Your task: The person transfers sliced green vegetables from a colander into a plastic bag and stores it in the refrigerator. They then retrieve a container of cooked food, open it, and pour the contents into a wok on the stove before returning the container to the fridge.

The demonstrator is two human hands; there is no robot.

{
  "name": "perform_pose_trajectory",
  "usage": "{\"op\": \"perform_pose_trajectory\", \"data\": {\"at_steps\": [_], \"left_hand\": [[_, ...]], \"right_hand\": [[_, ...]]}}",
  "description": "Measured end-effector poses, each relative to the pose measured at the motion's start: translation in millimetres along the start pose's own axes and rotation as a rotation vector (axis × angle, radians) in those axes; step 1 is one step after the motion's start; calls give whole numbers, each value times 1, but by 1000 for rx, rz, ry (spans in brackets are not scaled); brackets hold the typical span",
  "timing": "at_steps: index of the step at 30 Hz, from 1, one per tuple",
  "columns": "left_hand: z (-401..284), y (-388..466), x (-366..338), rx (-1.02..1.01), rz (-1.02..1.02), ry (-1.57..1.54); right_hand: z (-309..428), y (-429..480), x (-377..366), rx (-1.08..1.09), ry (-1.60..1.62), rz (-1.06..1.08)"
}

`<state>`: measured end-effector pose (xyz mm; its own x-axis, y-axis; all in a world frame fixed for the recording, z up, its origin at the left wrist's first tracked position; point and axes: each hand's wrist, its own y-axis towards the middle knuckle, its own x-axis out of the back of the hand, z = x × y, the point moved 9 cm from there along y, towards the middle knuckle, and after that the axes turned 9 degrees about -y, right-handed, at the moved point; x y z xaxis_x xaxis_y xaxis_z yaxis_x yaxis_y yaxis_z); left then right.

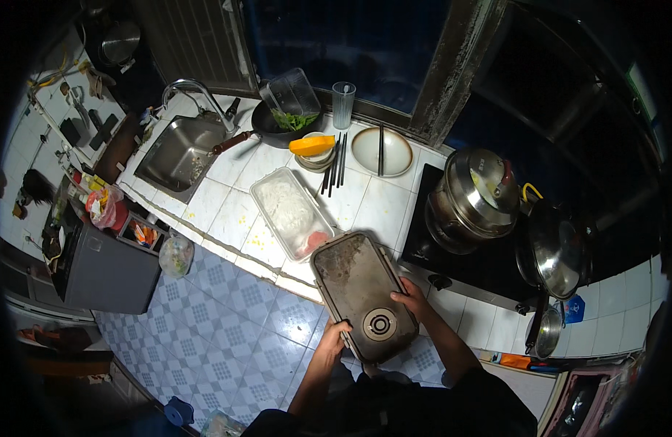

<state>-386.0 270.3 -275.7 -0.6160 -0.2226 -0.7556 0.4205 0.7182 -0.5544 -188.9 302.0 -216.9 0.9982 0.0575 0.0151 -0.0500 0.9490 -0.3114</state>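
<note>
My left hand (331,338) and my right hand (411,297) grip a rectangular container lid (349,289) by its two long sides, over the counter's front edge. It is brownish and stained, with a round vent-like fitting near my body. The lid's far end overlaps the near end of a translucent plastic container (284,205), which holds a white mass, perhaps noodles or rice, and something pink. Behind that, an orange piece of food or peel (312,145) rests on stacked small bowls (313,164). Several dark chopsticks (333,169) lie beside the bowls.
A steel sink (177,150) is at left. Near the window stand a dark pan (259,123) with leafy greens and a clear container, a ribbed glass (343,106), and a shallow bowl (366,150) with chopsticks across it. At right, a lidded steel pot (472,202) and a wok (554,251) occupy the gas stove (467,278).
</note>
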Motion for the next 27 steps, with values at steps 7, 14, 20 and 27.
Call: {"op": "perform_pose_trajectory", "data": {"at_steps": [7,14,20,27], "left_hand": [[-14,6,-24,97,66,112],[-30,16,-34,182,50,217],[-36,39,-21,172,74,271],[-44,80,-3,216,19,401]], "right_hand": [[-26,-25,12,-94,44,-236],[-32,-29,8,-6,155,-248],[-24,-20,2,-31,205,-290],[-37,-5,4,-22,392,-356]]}}
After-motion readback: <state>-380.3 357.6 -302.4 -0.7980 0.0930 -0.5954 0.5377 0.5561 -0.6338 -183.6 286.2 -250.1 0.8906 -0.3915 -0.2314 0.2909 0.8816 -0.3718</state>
